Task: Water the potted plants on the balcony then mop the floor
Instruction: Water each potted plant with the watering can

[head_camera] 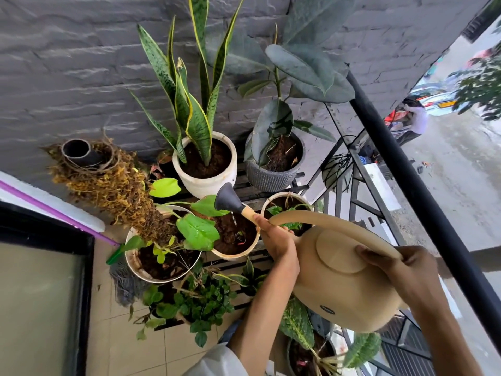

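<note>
A beige watering can (pixel 341 283) is tilted forward over the pots. My right hand (pixel 401 270) grips its arched handle. My left hand (pixel 273 237) holds the spout just behind the dark grey rose head (pixel 227 199). A thin stream of water falls from the rose into the soil of a white pot (pixel 235 237) in the middle. Beside it stand a white pot with broad green leaves (pixel 162 253), a small white pot (pixel 287 210), a snake plant in a white pot (pixel 206 164) and a rubber plant in a grey ribbed pot (pixel 273 169).
The pots stand on a black slatted rack (pixel 249 185) against a grey brick wall. A purple mop handle (pixel 54 213) leans at the left, its grey mop head (pixel 124 283) on the tiled floor. A black railing (pixel 423 191) runs at the right, the street below. Low leafy plants (pixel 200 302) sit in front.
</note>
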### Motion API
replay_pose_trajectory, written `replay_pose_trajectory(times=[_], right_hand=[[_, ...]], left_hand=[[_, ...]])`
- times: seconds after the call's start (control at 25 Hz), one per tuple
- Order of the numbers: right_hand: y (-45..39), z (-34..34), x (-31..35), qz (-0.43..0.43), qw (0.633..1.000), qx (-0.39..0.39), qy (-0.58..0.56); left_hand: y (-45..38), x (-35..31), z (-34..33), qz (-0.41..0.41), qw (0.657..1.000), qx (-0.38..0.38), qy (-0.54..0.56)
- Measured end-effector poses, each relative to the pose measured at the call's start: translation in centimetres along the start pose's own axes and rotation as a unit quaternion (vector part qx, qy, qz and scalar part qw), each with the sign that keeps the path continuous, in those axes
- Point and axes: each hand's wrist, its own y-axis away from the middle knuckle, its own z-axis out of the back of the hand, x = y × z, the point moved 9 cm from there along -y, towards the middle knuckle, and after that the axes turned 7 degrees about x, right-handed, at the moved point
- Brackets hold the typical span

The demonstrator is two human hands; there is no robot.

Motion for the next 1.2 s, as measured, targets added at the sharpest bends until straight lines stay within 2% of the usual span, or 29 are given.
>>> replay_pose_trajectory(times=[0.12, 0.32, 0.56, 0.72, 0.84, 1.04, 1.2], right_hand=[[0.7, -0.9, 0.5, 0.004, 1.0, 0.008, -0.006], [3.0, -1.7, -1.9, -0.063, 0.994, -0.009, -0.094], [6.3, -1.7, -2.7, -0.048, 0.983, -0.044, -0.172], [9.8, -1.7, -2.1, -0.014, 0.975, -0.05, -0.214], [14.0, -1.5, -1.3, 0.012, 0.971, -0.051, -0.233], [19.8, -0.9, -1.3, 0.04, 0.965, -0.057, -0.254], [23.4, -1.4, 0.0, 0.049, 0.968, -0.064, -0.236]], left_hand=[[-0.6, -0.4, 0.7, -0.004, 1.0, -0.005, -0.027], [0.6, -2.6, -0.6, -0.055, 0.992, 0.047, -0.108], [3.4, -4.6, -0.9, -0.109, 0.981, 0.104, -0.121], [5.7, -5.6, -0.4, -0.112, 0.965, 0.178, -0.157], [9.2, -6.5, 1.6, -0.124, 0.955, 0.24, -0.122], [14.7, -7.4, 6.0, -0.142, 0.942, 0.298, -0.059], [17.0, -8.5, 9.5, -0.147, 0.94, 0.306, -0.032]])
